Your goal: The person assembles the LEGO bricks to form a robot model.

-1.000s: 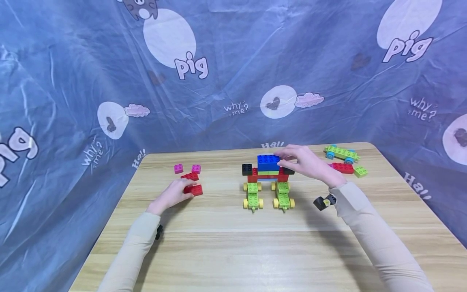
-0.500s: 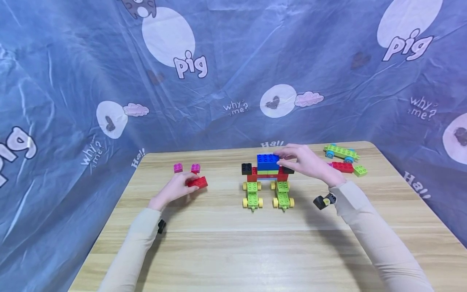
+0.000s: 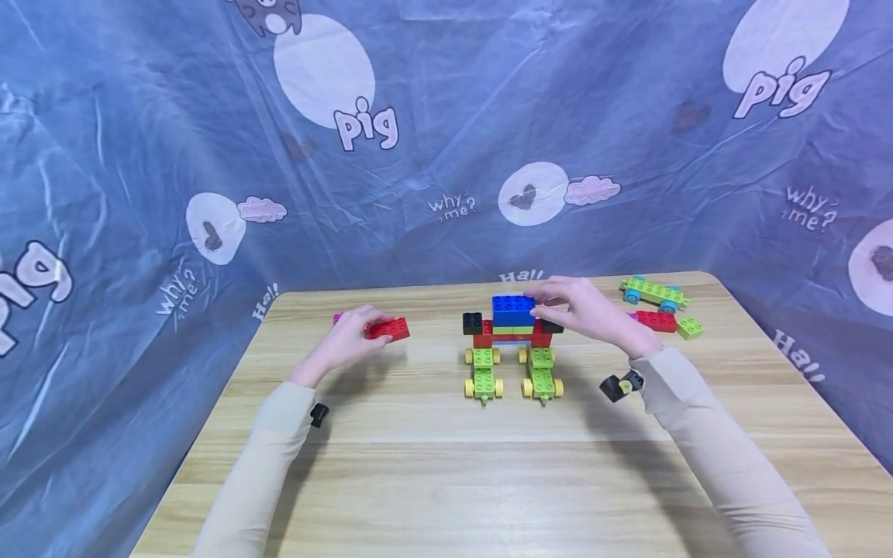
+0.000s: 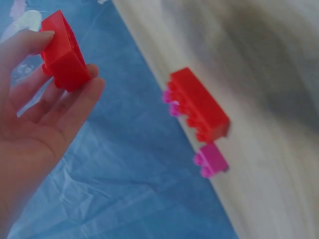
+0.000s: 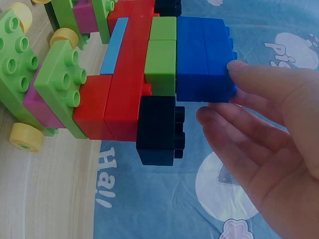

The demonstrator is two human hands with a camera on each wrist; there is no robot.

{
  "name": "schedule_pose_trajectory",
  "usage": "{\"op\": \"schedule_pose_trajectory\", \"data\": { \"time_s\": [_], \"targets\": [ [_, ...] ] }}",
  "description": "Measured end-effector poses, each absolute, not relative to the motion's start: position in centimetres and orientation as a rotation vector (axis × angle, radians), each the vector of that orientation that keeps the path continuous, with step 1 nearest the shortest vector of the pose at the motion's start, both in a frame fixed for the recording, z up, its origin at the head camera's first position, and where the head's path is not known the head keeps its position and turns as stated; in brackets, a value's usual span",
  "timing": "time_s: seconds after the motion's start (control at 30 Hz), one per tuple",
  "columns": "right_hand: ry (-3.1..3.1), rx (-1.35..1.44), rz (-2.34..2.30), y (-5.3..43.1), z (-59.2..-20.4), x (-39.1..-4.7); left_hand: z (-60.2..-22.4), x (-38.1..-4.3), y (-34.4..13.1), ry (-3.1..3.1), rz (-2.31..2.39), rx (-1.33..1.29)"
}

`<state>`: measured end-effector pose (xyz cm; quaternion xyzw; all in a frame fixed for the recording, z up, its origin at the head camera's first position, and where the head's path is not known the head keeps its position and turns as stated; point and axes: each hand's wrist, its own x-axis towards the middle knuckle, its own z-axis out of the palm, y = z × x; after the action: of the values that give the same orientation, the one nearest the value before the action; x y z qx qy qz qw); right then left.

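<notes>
My left hand (image 3: 349, 339) grips a red brick (image 3: 391, 329) between thumb and fingers at the table's left. In the left wrist view this red brick (image 4: 65, 55) is raised, its studs toward the fingers. At centre stands a brick build on lime wheeled bases (image 3: 484, 380) with yellow wheels. It has red beams (image 5: 132, 74), black bricks (image 5: 157, 130) at the ends, lime bricks (image 5: 160, 64) and two stacked blue bricks (image 3: 513, 312) on top. My right hand (image 3: 586, 314) holds the blue stack's right end with thumb and fingertips.
Another red brick (image 4: 199, 107) and pink bricks (image 4: 212, 160) lie on the table below the left hand. At the back right are a lime wheeled base (image 3: 653, 292) with blue wheels, a red brick (image 3: 656, 322) and a lime brick (image 3: 690, 328). A printed blue cloth (image 3: 418, 155) hangs behind.
My left hand has picked up the red brick and moved it up and to the right, now covering most of the pink bricks in the head view. My right hand stays at the blue stack.
</notes>
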<state>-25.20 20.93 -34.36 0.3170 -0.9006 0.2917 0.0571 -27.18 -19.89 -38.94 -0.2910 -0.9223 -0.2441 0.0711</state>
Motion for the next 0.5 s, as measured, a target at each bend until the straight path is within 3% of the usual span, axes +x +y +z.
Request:
{"op": "schedule_pose_trajectory", "data": {
  "time_s": [0.5],
  "targets": [
    [-2.72,0.96,0.888,20.9,-34.6,-25.3,-35.7,-28.2,-16.1,-2.696,-0.792,-0.994]
  ]
}}
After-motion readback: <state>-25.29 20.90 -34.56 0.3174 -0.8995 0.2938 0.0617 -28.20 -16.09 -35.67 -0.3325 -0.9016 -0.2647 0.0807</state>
